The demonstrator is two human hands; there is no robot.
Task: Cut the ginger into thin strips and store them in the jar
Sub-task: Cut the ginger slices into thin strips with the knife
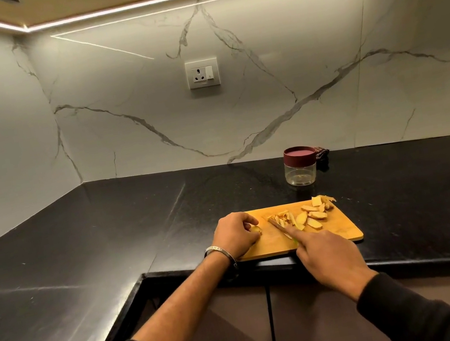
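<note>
- The left hand (235,232) curled round a ginger piece (256,230), pinning it to the cutting board (344,229).
- The right hand (329,257) gripped the knife (279,228), forefinger along it, apparently for control.
- Slices (313,216) lay aside; the lidded jar (300,165) waited on the tabletop (109,234).

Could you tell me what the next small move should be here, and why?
Probably bring the ginger piece held in the left hand under the knife in the right hand and slice it; the jar is closed and empty.
</note>
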